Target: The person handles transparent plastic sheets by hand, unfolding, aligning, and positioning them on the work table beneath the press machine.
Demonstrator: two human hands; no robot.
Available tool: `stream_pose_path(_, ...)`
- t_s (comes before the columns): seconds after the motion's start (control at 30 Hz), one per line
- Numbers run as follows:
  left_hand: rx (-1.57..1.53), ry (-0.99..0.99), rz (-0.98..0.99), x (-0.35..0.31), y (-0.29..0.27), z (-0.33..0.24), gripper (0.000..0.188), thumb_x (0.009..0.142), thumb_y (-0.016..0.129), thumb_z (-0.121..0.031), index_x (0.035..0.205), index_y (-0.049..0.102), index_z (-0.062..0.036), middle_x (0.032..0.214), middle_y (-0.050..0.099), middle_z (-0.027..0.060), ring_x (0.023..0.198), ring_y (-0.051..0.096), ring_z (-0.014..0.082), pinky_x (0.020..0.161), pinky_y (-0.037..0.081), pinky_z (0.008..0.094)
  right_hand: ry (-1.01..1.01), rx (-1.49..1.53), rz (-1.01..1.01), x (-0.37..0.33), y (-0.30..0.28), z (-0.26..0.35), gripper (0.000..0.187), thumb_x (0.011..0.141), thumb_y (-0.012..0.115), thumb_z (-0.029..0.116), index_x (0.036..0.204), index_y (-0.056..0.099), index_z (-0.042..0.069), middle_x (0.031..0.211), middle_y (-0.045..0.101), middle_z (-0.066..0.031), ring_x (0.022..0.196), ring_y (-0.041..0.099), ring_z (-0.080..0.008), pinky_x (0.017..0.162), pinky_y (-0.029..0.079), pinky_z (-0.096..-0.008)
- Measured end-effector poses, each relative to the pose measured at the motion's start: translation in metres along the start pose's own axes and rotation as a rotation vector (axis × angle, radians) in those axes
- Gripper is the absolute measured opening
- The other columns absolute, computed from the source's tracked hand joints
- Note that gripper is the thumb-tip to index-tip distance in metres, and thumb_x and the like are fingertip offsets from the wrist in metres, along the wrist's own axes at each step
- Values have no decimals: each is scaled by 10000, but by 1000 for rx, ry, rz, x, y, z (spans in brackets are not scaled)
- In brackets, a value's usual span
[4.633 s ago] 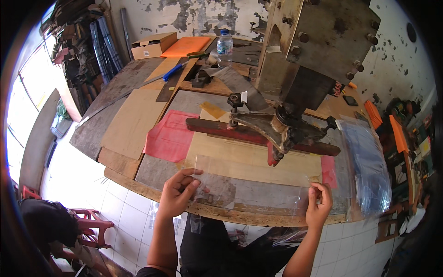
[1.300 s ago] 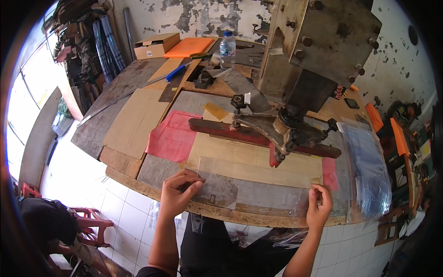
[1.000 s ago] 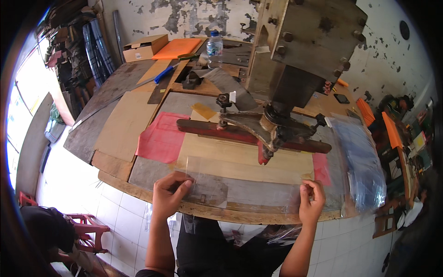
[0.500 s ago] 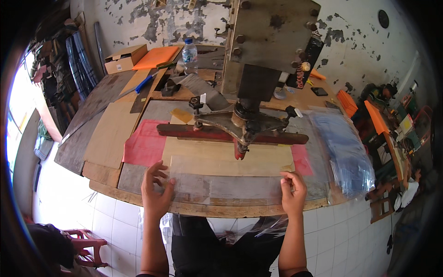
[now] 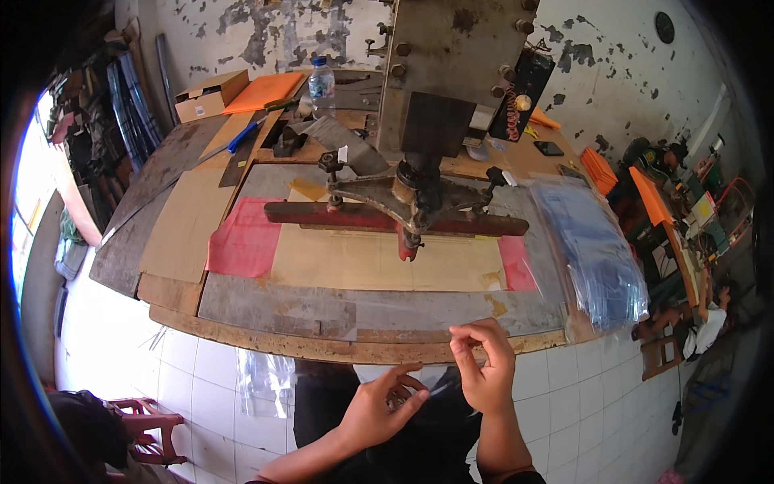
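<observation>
Just beyond the front edge of the table, over my lap, my left hand [image 5: 380, 409] has its fingers curled in toward the thumb. My right hand [image 5: 487, 369] is higher and closer to the edge, index finger and thumb pinched together. A faint see-through film [image 5: 441, 382] glints between the hands; which fingers grip it, if any, cannot be made out. In front of them stands a press with a dark red bar [image 5: 476, 231], lowered over a cream sheet [image 5: 363, 262]. Pink sheets [image 5: 242, 242] show at both ends of it.
A stack of clear bluish plastic sheets [image 5: 592, 250] lies at the table's right. Clear plastic [image 5: 266, 383] hangs below the front edge. Cardboard [image 5: 185, 226], a blue-handled cutter [image 5: 242, 137], a water bottle [image 5: 321, 87] and an orange pile [image 5: 262, 93] are at the left and back.
Both hands have drawn back from the table toward my body, the left one also moving right, close to the other. The clear sheet between them no longer spans the table front.
</observation>
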State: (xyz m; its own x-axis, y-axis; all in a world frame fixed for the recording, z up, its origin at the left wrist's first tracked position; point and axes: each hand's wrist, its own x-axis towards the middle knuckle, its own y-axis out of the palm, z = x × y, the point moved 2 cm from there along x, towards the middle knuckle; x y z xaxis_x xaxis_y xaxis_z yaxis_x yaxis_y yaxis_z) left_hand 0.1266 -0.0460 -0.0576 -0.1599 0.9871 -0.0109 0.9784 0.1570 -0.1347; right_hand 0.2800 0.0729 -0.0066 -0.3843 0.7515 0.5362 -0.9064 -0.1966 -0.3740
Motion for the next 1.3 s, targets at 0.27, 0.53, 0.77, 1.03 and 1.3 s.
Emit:
stream_pose_path(0.27,-80,146,-195,-2,1,25,320,938,806,-169,1202,711,-15,1171,687,110,1078,675,247,930,520,369,126,233,26,-16,8,2,147,976,727,-9,1122,719,5,1036,640,-84,877,677,-142,783,562,-262)
stream_pose_path(0.53,-56,229,-446,-12,12,17,172,881,851,-121,1012,753,-67,1062,747,71,1049,697,246,996,476,347,277,472,90,-23,9,-3,152,1003,696,-20,1155,685,-31,1121,592,-73,914,649,-115,840,560,-249)
stream_pose_path(0.77,383,364,-480,5,-8,2,168,819,888,-145,913,764,-82,885,772,28,889,714,231,976,451,366,360,597,87,-15,12,-17,186,1001,705,-10,1182,666,-26,1006,598,-24,861,615,-81,750,532,-230)
stream_pose_path(1.03,511,282,-444,25,-12,4,169,837,867,-181,946,789,-79,842,757,22,804,698,194,765,483,357,495,594,58,-1,22,-48,196,998,721,13,1184,666,-16,987,623,-15,846,634,-78,695,543,-232)
stream_pose_path(1.3,467,258,-407,29,-14,4,139,857,845,-168,947,782,-83,891,761,25,871,701,225,819,473,371,632,715,41,-2,21,-57,200,1065,659,142,1202,676,-3,1035,687,-63,864,678,-126,750,567,-282)
